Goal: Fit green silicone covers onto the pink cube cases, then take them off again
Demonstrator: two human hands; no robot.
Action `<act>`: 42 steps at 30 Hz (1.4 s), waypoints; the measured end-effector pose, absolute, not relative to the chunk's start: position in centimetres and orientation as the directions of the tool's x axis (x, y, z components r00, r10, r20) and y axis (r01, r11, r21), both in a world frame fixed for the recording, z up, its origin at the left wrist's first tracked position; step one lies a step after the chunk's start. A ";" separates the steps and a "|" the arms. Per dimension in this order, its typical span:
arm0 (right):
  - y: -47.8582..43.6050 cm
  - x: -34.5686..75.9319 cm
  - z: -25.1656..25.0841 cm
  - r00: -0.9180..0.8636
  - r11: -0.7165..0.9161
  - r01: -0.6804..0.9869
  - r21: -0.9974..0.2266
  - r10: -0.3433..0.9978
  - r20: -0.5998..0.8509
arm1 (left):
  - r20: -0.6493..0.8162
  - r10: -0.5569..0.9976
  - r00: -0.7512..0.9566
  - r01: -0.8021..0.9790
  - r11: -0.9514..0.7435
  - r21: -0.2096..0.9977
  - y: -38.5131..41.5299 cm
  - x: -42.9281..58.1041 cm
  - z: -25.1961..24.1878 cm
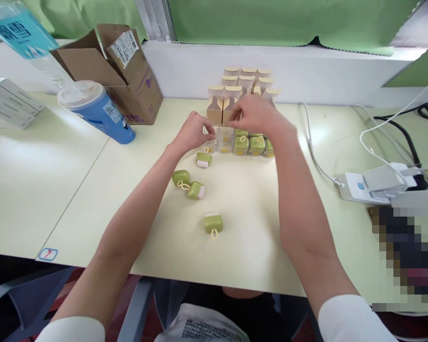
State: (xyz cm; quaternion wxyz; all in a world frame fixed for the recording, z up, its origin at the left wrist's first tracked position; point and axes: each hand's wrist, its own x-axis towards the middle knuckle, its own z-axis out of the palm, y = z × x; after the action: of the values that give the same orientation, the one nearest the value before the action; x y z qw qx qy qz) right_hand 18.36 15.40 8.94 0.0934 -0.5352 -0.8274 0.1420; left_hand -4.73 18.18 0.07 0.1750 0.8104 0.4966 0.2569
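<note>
My left hand [196, 132] is closed in a pinch at the left end of a row of clear plastic cups [225, 142]. Its fingertips are over the end cup, and what they hold, if anything, is hidden. My right hand [257, 114] is held above the back of the row with curled fingers, in front of small open cardboard boxes [214, 110]; its grip cannot be made out. Green-lidded pieces with cream loops [241, 145] sit in cups to the right. Similar green pieces lie loose nearer me: one green piece [213, 223], another green piece [203, 159] and a touching pair [196, 190].
At left stand a blue paper cup [107, 116], an open brown carton [142, 95] and a tilted clear bottle [24, 38]. White boxes [10, 102] sit at the far left. A power strip [364, 187] with cables lies at right, beyond my right forearm.
</note>
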 end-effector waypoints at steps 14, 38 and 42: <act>15.1 22.2 8.2 -0.371 0.336 0.884 -0.324 0.927 -0.050 | 0.184 0.903 0.389 0.731 -0.424 0.534 17.7 -4.7 0.8; 15.7 22.0 6.7 -0.436 0.382 0.845 -0.374 0.897 -0.069 | 0.069 0.740 0.669 0.630 -0.613 0.476 18.7 2.5 0.5; 15.4 21.5 6.7 -0.418 0.357 0.856 -0.375 0.903 -0.095 | 0.043 0.763 0.645 0.653 -0.579 0.487 18.7 2.7 0.5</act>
State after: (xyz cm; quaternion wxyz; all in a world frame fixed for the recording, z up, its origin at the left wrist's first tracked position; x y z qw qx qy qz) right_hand 21.51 15.41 6.74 0.0640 -0.5355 -0.8211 0.1868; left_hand 2.66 18.67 0.50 0.2197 0.8798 0.4025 0.1250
